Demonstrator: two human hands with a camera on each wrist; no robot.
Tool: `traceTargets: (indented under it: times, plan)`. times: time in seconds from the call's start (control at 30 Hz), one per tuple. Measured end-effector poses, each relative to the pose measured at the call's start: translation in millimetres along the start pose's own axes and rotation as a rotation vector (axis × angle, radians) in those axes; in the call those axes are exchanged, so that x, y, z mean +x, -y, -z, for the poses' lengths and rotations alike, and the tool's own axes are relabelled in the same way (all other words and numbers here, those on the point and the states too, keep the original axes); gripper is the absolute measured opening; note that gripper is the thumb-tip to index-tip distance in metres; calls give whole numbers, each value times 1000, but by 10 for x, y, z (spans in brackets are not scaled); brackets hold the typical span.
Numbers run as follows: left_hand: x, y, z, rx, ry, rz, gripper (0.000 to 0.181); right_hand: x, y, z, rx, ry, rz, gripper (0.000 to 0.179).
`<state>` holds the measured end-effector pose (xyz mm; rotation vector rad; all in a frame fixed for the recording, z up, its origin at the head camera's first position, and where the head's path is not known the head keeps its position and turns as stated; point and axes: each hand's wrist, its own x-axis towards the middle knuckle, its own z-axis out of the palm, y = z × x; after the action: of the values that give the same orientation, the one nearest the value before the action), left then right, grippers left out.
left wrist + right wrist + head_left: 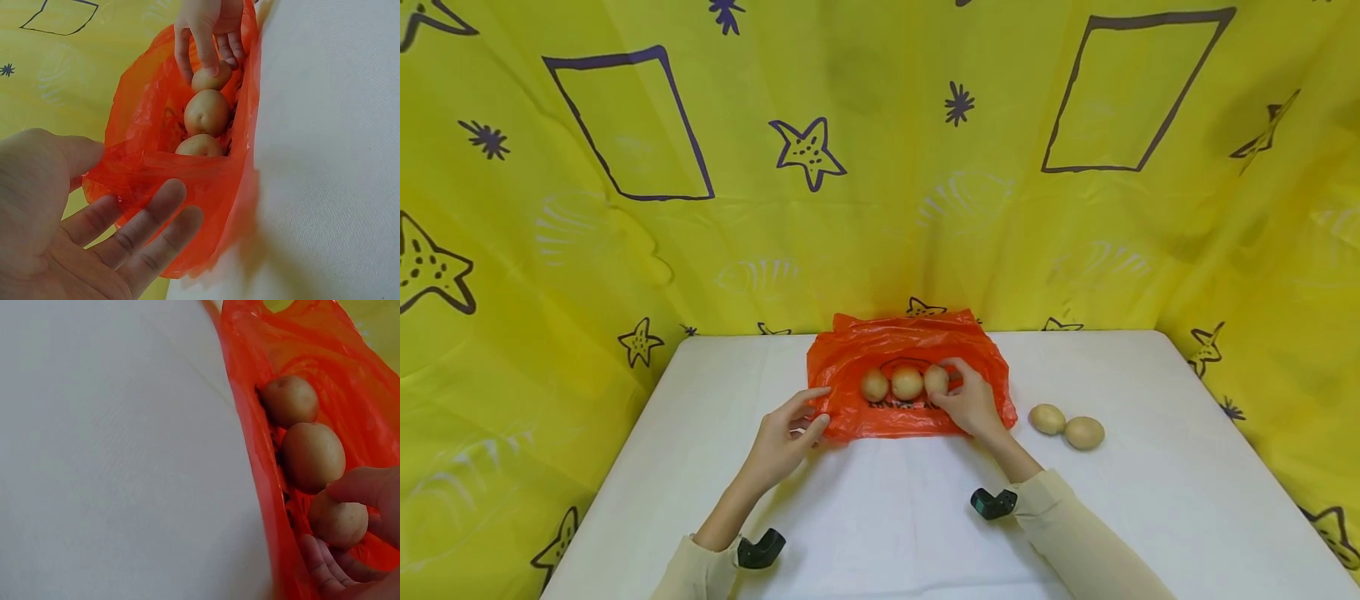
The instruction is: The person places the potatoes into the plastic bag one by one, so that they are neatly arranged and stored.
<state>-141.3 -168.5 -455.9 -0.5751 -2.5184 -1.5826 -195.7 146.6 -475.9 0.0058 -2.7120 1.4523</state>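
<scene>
Head view shows us the right hand (968, 402) pinching the rightmost potato (936, 380) between thumb and fingers, not yet let go. Our left hand (782, 437) holds no potato; its fingers spread loosely at the left edge of the red plastic bag (910, 332). Beside the pinched one, the middle potato (907, 383) and left potato (875, 386) sit ungripped, bag film under and around them. Farther right, two loose potatoes (1047, 419) (1084, 432) lie on the white table (880, 525). We judge three of five gathered at the bag, two left outside.
</scene>
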Motion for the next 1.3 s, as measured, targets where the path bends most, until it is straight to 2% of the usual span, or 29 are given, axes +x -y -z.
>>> traceTargets:
  times: [0.47,0.93,1.3]
  plan:
    - [9,-7,-6,4,2,-3,37,74,-49,-15,36,33,-52,52]
    - [-2,-7,-14,21,7,32,39,70,-74,-6,53,76,-28,54]
    - [-7,-7,-17,36,7,34,38,69,-112,-6,82,99,29,45]
